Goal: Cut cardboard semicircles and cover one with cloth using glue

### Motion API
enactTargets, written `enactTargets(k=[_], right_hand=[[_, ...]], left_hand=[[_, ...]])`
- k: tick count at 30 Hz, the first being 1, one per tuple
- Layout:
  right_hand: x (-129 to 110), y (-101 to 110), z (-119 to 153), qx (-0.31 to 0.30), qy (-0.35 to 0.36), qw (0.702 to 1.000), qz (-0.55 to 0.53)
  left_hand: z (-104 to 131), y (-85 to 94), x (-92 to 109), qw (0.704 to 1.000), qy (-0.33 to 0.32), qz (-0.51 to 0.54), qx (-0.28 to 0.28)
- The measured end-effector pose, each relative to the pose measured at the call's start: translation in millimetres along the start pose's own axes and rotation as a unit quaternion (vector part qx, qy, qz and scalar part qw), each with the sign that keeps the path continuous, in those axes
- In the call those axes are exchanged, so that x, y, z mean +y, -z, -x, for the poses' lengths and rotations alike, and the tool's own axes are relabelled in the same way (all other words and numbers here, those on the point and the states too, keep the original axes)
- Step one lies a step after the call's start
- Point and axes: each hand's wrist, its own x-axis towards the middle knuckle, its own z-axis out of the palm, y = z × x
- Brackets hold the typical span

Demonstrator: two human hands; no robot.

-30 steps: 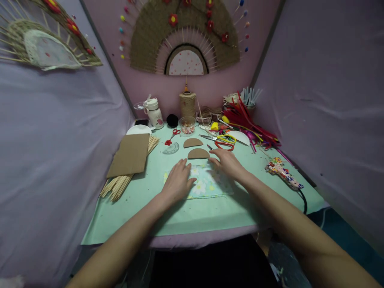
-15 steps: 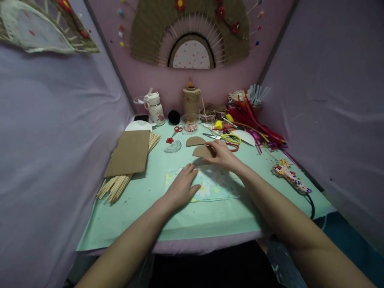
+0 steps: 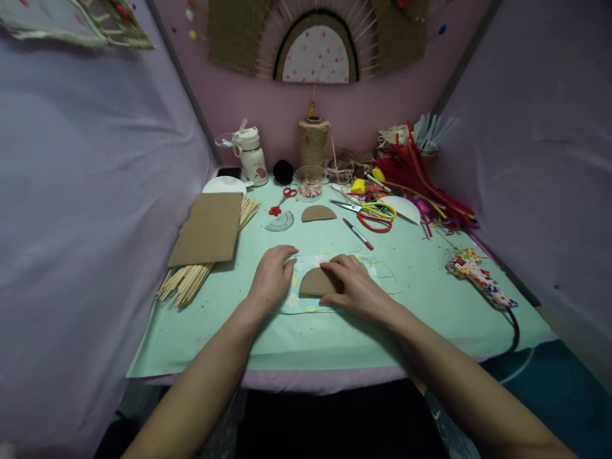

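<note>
My right hand (image 3: pixel 356 285) grips a half-round piece of brown cardboard (image 3: pixel 314 284) by its right side, thumb at the straight near edge and fingers over the curve. Beneath it lies a floral fabric piece (image 3: pixel 293 301) in pale blue-green with white and yellow. At the fabric's left side rests my left hand (image 3: pixel 271 274), its thumb apart from the fingers and nothing seen held in it. A second cardboard half-circle (image 3: pixel 319 213) lies farther back on the table. To its right is a red-ended pen (image 3: pixel 358 234), uncovered on the cloth.
Yellow-handled scissors (image 3: pixel 375 210) and red-handled scissors (image 3: pixel 375 222) lie back right. A patterned glue gun (image 3: pixel 482 278) sits at the right edge. Cardboard (image 3: pixel 208 229) covers thin sticks (image 3: pixel 186 288) at left. A protractor (image 3: pixel 280 221), twine cone (image 3: pixel 314 141) and white bottle (image 3: pixel 252 158) stand or lie behind.
My right hand has brought the nearer cardboard half-circle toward me, onto the fabric. My left hand has shifted from on top of the fabric to its left side. The pen has come into sight.
</note>
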Motion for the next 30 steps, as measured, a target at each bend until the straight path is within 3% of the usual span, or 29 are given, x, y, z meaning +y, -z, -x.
enactTargets(k=[5,9,16,30], right_hand=[[-7.7,3.9,-2.5,-0.014,0.004,1.000,0.014],[-21.2,3.6,-14.4,-0.042,0.020,0.998,0.048],[-43.8,-7.2,-31.4,-0.046,0.014,0.996,0.076],[-34.4,-27.3,-30.0,-0.029,0.028,0.998,0.044]], left_hand=[[-7.4,21.6,-1.2,0.991,0.101,0.055,0.075],[-10.0,32.5,-2.9,0.977,0.158,0.108,0.089],[-9.8,36.9,-1.1,0.969,0.171,0.146,0.098],[-9.9,37.2,-0.5,0.969,0.174,0.154,0.084]])
